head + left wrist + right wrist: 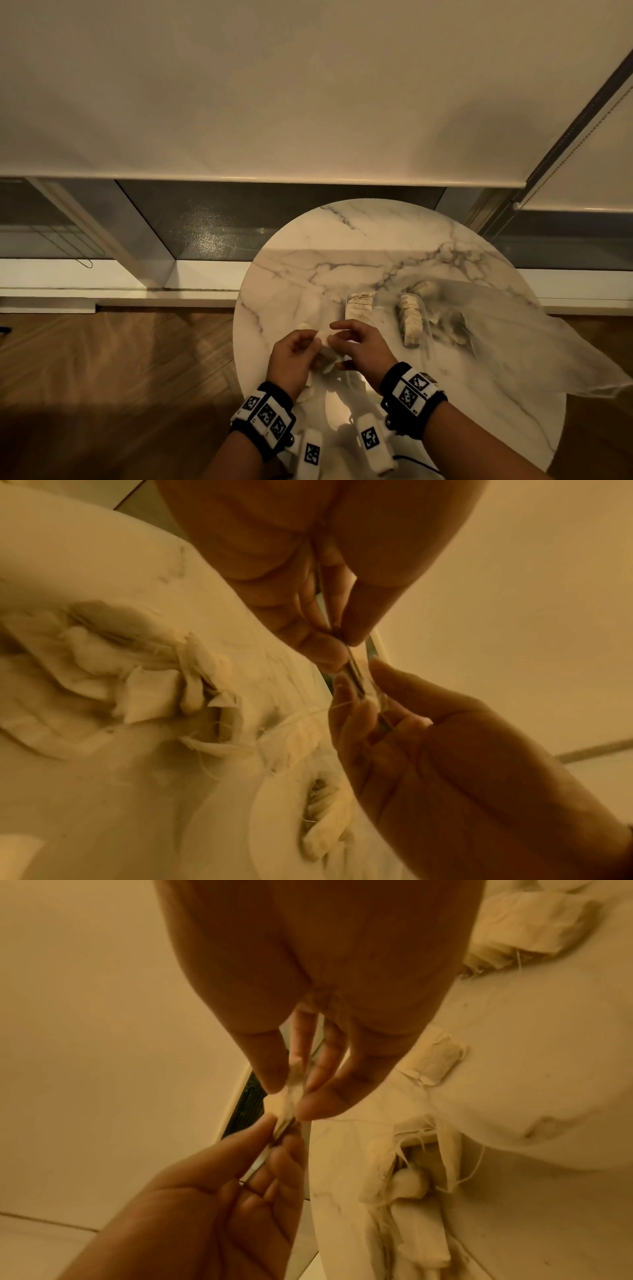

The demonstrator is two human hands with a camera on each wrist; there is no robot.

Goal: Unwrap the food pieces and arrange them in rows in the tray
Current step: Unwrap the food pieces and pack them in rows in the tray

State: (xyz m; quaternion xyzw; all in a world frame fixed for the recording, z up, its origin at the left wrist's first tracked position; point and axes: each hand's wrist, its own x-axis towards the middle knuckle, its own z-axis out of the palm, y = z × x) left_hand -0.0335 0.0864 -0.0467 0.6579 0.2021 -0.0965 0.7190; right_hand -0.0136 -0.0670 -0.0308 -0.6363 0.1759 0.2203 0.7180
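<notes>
Both hands (329,349) pinch wrapped food piece (325,337).

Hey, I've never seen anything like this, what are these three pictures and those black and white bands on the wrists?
There is no machine: a person works with bare hands. One camera sits on the head, and the patterned wristbands carry one camera each, looking along the fingers. The left hand and right hand together pinch one small wrapped food piece above a round marble table. On the table lie two rows of pale unwrapped pieces, apparently in a clear tray, and a thin translucent sheet.
</notes>
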